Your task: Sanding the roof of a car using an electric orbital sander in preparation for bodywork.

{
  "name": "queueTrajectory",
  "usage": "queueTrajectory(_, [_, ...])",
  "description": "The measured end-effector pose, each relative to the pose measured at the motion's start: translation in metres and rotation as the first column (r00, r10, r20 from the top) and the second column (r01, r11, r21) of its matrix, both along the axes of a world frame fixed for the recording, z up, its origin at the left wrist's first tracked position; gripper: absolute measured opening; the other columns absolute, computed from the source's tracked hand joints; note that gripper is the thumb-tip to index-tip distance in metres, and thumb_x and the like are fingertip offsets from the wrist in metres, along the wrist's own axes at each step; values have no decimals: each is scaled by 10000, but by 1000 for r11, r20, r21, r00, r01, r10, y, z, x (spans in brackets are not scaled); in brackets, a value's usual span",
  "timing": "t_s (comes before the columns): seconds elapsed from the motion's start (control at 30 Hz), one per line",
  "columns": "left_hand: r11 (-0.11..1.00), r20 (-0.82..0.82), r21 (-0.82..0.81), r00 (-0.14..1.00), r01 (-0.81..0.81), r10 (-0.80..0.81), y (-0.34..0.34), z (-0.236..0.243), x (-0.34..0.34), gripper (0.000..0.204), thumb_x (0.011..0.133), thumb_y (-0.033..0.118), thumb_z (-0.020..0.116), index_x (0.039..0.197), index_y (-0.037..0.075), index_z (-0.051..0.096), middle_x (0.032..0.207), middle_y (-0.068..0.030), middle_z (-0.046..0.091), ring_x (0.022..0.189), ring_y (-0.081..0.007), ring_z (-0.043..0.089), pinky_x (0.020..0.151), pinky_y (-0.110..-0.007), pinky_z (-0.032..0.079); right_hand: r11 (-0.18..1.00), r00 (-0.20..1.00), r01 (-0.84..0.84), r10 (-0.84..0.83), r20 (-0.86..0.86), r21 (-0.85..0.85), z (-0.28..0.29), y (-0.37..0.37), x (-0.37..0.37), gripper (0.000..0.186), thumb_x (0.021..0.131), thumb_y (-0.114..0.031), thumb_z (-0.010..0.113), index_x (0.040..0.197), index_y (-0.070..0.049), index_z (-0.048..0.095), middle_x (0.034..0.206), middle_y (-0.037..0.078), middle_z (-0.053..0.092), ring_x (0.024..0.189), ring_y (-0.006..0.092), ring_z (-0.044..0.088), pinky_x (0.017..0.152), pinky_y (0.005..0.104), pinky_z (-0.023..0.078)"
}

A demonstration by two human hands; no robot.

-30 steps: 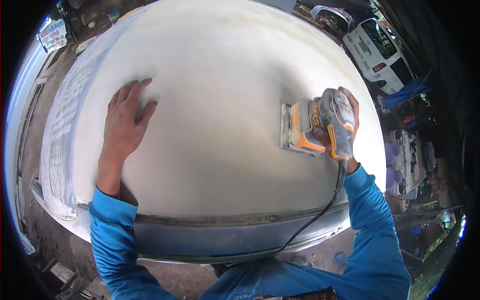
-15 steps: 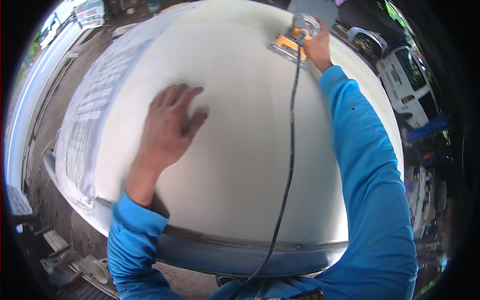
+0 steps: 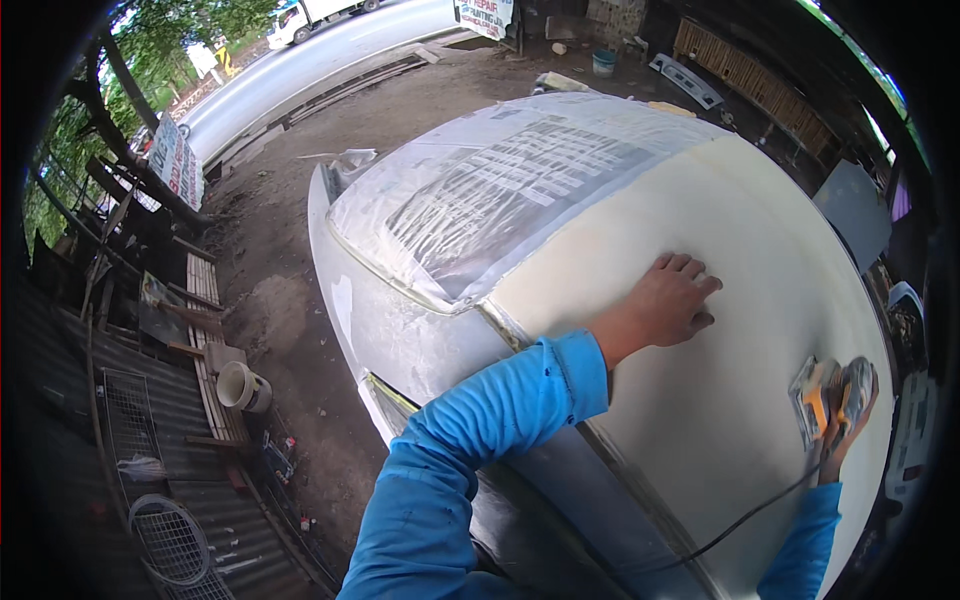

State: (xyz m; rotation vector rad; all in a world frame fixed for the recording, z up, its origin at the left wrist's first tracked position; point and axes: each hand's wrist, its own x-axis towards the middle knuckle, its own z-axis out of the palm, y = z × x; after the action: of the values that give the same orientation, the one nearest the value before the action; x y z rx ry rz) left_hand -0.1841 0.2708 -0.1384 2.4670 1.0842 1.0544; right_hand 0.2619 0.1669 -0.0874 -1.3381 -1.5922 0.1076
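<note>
In front of me lies the pale, smooth roof [image 3: 700, 400] of a car. My left hand [image 3: 665, 305] is palm down on or just above it, its fingers stretched forward and slightly bent, holding nothing. At the right side of the roof, my right hand [image 3: 850, 440] is wrapped round an orange and grey electric sander [image 3: 818, 395]. The sander's flat pad side is turned left, against the panel as far as I can see. A dark power cord [image 3: 745, 520] trails from it toward me. Wrinkled clear plastic [image 3: 520, 190] covers the windshield beyond my left hand.
Bare ground [image 3: 275, 290] borders the car on the left, with a whitish bucket [image 3: 243, 387], wooden slats [image 3: 203, 350] and corrugated sheets [image 3: 60, 420] beyond. A teal bucket [image 3: 603, 63] stands at the back. A road [image 3: 330, 65] with a white truck runs behind; a grey panel [image 3: 855, 215] leans at right.
My view has swung left, showing more ground and road. The sander, still in my right hand, is now farther from the grey panel and nearer me. My left hand stays over the roof.
</note>
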Motion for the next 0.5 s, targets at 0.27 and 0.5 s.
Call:
queueTrajectory(0.27, [998, -20, -63, 1000, -15, 13, -5, -2, 8, 474, 877, 315, 715, 1289, 101, 620, 1235, -167, 577, 1262, -372, 496, 1155, -517, 323, 982, 707, 130, -187, -682, -134, -37, -159, 50, 782, 909, -431, 625, 1551, -93, 335, 1321, 178, 593, 1171, 309, 618, 1014, 436, 519])
queueTrajectory(0.5, [999, -28, -41, 999, -28, 27, -8, -1, 9, 492, 876, 321, 715, 1314, 122, 612, 1264, -184, 563, 1295, -388, 467, 1181, -532, 297, 977, 922, -201, 164, -351, -70, -3, -7, -34, 743, 897, -268, 701, 1523, -67, 354, 1388, 171, 537, 1260, 292, 561, 1093, 403, 456])
